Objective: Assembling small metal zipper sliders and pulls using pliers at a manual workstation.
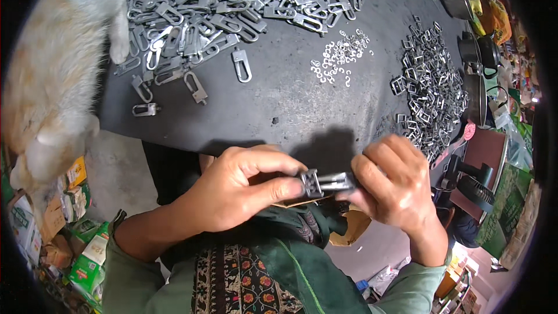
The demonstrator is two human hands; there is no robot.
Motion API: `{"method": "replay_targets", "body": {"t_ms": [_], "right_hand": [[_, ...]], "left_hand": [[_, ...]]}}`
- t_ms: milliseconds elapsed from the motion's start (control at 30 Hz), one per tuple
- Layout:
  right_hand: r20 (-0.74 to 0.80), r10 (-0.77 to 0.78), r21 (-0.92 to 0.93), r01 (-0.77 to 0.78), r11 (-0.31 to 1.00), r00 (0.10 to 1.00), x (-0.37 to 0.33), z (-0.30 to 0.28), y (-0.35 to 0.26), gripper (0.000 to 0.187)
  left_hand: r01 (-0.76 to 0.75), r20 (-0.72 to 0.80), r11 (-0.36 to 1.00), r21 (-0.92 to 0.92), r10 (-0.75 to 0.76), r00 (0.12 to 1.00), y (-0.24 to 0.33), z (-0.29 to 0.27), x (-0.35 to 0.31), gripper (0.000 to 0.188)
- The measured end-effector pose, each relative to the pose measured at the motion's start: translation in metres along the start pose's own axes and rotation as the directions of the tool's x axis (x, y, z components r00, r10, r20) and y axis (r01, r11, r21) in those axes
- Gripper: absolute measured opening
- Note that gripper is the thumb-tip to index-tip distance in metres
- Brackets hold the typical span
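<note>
My left hand pinches a small dark metal frame between thumb and forefinger, just past the table's near edge. Closed around the other end is my right hand, gripping a slotted metal link that meets the frame. The link is slightly blurred and my right fingers hide part of it. Ahead on the table lie a large heap of grey slotted links, a scatter of small pale C-shaped clips and, to the right, a pile of small square metal frames.
The dark table has a few loose links near its left side. A white and orange furry animal lies along the left edge. Pots, a pink-handled tool and a small black fan stand on the right.
</note>
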State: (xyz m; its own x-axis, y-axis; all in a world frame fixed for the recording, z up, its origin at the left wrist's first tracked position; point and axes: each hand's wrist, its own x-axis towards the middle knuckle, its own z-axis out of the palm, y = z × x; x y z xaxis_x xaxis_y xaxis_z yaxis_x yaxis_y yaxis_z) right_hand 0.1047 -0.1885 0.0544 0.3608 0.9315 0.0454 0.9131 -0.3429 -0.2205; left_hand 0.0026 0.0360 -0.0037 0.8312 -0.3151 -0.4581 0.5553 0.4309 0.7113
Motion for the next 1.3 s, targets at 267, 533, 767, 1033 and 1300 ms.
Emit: {"method": "replay_targets", "body": {"t_ms": [267, 533, 767, 1033, 1300], "right_hand": [[0.053, 0.165, 0.088, -0.169, 0.982, 0.985, -0.034, 0.03, -0.036, 0.032], [-0.026, 0.387, 0.074, -0.384, 0.92, 0.922, -0.06, 0.028, -0.026, 0.028], [-0.402, 0.604, 0.006, -0.658, 0.753, 0.688, -0.05, 0.028, 0.059, 0.025], [-0.527, 0.535, -0.265, -0.725, 0.635, 0.661, -0.017, 0.053, 0.077, 0.016], [-0.392, 0.613, -0.224, -0.717, 0.66, 0.686, -0.016, 0.047, 0.074, 0.014]], "left_hand": [[-0.154, 0.408, -0.404, 0.902, 0.677, 0.613, 0.072, -0.036, 0.043, 0.033], [-0.094, 0.497, -0.581, 0.808, 0.587, 0.639, 0.09, -0.063, 0.089, 0.023], [0.151, 0.45, -0.669, 0.728, 0.632, 0.631, 0.075, -0.041, 0.107, 0.015], [-0.326, -0.126, 0.276, 0.904, 0.902, 0.414, 0.086, -0.063, 0.08, 0.013], [-0.685, -0.31, 0.595, -0.42, 0.615, 0.724, 0.071, -0.092, 0.05, 0.022]]}}
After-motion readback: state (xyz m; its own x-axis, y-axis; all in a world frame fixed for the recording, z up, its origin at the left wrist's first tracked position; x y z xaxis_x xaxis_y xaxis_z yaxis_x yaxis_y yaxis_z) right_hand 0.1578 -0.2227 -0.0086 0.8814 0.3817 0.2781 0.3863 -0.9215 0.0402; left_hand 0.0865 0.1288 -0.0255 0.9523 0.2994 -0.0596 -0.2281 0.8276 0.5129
